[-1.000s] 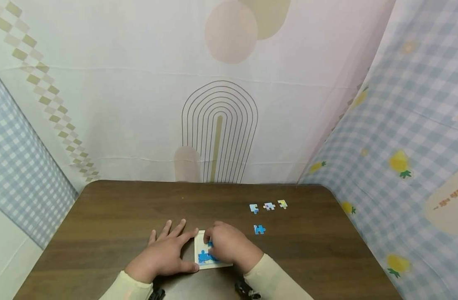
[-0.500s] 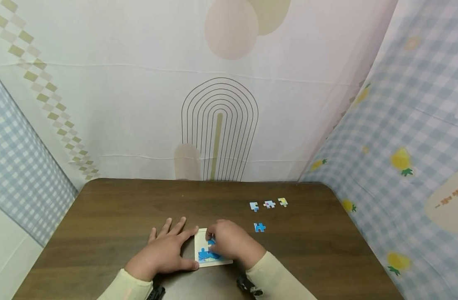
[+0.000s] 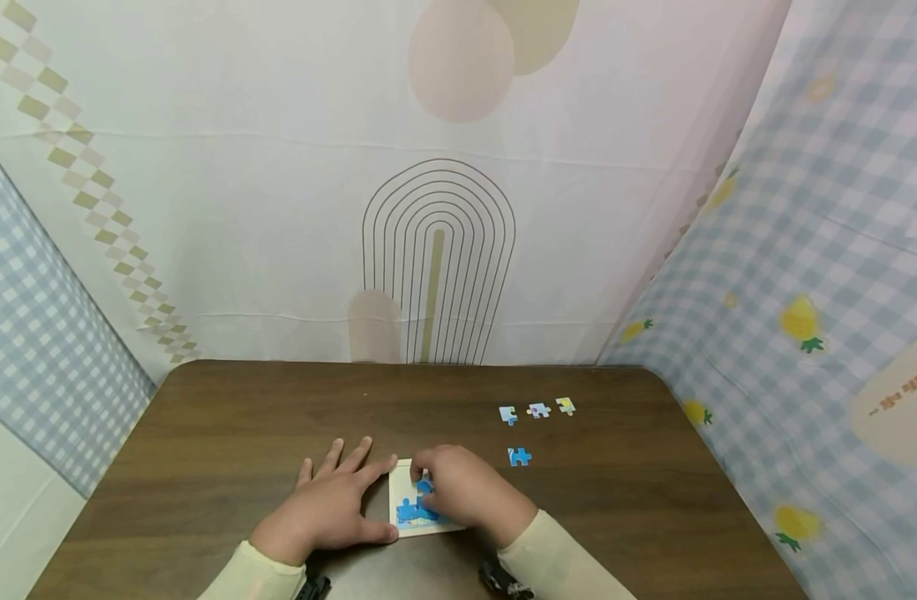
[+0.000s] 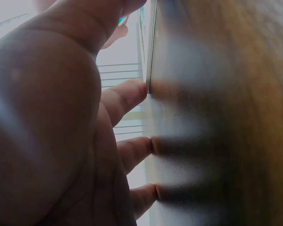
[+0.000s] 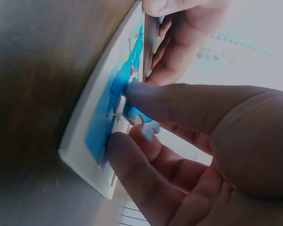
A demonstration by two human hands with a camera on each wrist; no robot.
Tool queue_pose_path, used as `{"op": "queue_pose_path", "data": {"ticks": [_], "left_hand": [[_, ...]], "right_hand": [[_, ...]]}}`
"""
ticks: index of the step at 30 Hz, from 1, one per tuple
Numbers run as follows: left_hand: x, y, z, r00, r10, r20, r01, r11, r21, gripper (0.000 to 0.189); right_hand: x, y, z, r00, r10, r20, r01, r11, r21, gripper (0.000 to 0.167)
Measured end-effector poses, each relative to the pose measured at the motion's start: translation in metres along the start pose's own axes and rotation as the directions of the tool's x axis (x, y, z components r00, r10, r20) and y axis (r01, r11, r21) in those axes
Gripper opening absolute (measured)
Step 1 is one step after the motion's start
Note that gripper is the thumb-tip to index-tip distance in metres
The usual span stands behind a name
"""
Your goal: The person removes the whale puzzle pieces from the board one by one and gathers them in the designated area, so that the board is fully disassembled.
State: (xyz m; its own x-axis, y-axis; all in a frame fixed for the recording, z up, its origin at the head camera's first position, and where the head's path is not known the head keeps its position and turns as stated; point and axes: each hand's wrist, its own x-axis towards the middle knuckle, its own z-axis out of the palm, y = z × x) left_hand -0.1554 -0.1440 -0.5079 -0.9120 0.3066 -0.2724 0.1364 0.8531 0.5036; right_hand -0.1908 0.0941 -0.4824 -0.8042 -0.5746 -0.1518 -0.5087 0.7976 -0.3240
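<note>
My left hand (image 3: 327, 510) lies spread on the table, its thumb and index fingertips touching the left edge of a small puzzle tray (image 3: 393, 500) with a pale rim. Over the tray's right half, my right hand (image 3: 469, 492) pinches a blue jigsaw piece (image 5: 151, 128) between thumb and fingers. In the right wrist view that piece is tilted above the tray, partly hidden by the fingers. Fitted blue pieces (image 3: 417, 511) fill the tray's near part, while its pale base shows at the upper left. The left wrist view shows the left fingertips (image 4: 140, 88) against the tray's edge and the table.
To the right of the tray lies a loose blue jigsaw piece (image 3: 518, 456). Farther back are three more loose pieces: a pale blue piece (image 3: 508, 415), a pinkish piece (image 3: 538, 410) and a yellow piece (image 3: 566, 406). Patterned cloth (image 3: 278, 208) hangs behind the brown table (image 3: 278, 400).
My right hand has shifted slightly to the right over the tray, and more of the blue piece shows beside its fingers. The left hand keeps its place at the tray's edge.
</note>
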Motion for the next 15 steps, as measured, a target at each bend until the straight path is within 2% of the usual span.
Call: {"op": "queue_pose_path", "data": {"ticks": [4, 9, 15], "left_hand": [[0.000, 0.000, 0.000, 1.000, -0.008, 0.002, 0.008, 1.000, 0.000, 0.104], [0.000, 0.002, -0.001, 1.000, -0.011, 0.003, 0.011, 1.000, 0.003, 0.105], [0.000, 0.003, 0.000, 1.000, -0.012, -0.001, 0.012, 1.000, 0.010, 0.105]], "right_hand": [[-0.005, 0.005, 0.002, 0.999, -0.029, -0.041, 0.033, 0.995, 0.098, 0.017], [-0.011, 0.013, 0.003, 0.998, -0.036, -0.057, 0.049, 0.966, 0.254, 0.017], [-0.017, 0.017, -0.003, 0.998, -0.037, -0.047, 0.049, 0.950, 0.307, 0.017]]}}
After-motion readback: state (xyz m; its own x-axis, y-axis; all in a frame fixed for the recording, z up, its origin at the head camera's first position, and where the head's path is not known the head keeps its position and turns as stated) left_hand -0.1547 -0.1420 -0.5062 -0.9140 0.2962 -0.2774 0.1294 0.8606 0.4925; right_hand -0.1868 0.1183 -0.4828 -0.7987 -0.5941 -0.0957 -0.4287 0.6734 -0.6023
